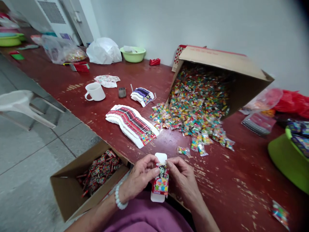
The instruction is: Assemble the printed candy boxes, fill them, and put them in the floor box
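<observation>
A small printed candy box [161,184] is upright in front of me, with its white end flaps open at top and bottom. Its left edge is pinched between the thumb and fingers of my left hand [142,175]. My right hand [182,174] closes on the upper right edge, near the top opening. Whether a packet sits between the fingers there is hidden. Beyond the hands lies a fanned row of flattened candy boxes [131,124]. Clear packets of colourful candy [195,106] spill from a tipped cardboard carton [217,54] onto the red table [217,174].
Filled boxes [102,170] lie in an open carton [64,196] below the table edge at left. A white mug [95,91], a shorter row of purple boxes [143,96] and a green basin [134,55] stand farther back. At right is a green tub [285,158]; at left, a stool [18,101].
</observation>
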Available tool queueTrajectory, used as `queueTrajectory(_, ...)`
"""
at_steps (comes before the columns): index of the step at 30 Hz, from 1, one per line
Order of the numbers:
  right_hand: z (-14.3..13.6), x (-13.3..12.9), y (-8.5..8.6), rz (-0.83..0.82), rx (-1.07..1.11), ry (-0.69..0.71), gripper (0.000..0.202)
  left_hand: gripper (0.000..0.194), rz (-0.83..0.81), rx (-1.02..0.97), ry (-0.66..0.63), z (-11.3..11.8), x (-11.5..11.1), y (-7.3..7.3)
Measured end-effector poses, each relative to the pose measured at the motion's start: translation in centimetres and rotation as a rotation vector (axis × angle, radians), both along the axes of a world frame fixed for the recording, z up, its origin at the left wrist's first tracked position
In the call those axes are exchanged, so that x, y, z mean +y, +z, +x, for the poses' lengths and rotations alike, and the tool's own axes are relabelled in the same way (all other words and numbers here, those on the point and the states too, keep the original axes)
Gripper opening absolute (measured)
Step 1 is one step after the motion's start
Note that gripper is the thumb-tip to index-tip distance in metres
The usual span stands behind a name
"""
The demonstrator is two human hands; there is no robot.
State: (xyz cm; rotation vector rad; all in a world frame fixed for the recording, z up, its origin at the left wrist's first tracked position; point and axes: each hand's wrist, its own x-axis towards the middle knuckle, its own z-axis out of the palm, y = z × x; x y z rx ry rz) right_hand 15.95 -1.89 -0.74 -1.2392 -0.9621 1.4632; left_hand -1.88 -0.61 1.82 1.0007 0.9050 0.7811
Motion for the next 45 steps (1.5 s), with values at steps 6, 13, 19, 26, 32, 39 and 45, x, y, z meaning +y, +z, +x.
queueTrajectory(6, 1.2, 0.7, -0.1, -0.070, 0.122, 0.141, 0.023, 0.018, 0.067, 0.104, -0.134, -0.7, 0.2, -0.2)
queueTrajectory(13, 0.8, 1.0, 0.1, -0.051, 0.159, 0.012, 0.045, 0.022, 0.131, 0.135, -0.095, -0.2, 0.5, -0.4)
queueTrajectory(19, 0.7, 0.6, 0.3, 0.010, 0.025, 0.025, 0.022, 0.044, -0.099, -0.083, 0.070, 0.9, 0.4, -0.6)
queueTrajectory(26, 0.6, 0.5, 1.1, 0.416, -0.337, 0.125, 0.011, 0.053, -0.429, -0.172, -0.036, 1.7, -0.1, -0.8)
queueTrajectory(32, 0.2, 0.8, 1.9, 0.264, -0.287, 0.099, 0.012, 0.060, -0.260, -0.006, -0.004, 1.9, 0.2, -0.8)
queueTrajectory(39, -0.3, 1.3, 2.3, -0.016, 0.135, 0.142, 0.021, 0.070, -0.162, 0.063, -0.129, 1.1, 0.6, -0.7)
queueTrajectory(45, -0.6, 1.5, 1.6, -0.012, 0.195, 0.101, 0.022, 0.068, -0.117, 0.107, -0.157, 0.7, 0.7, -1.0)
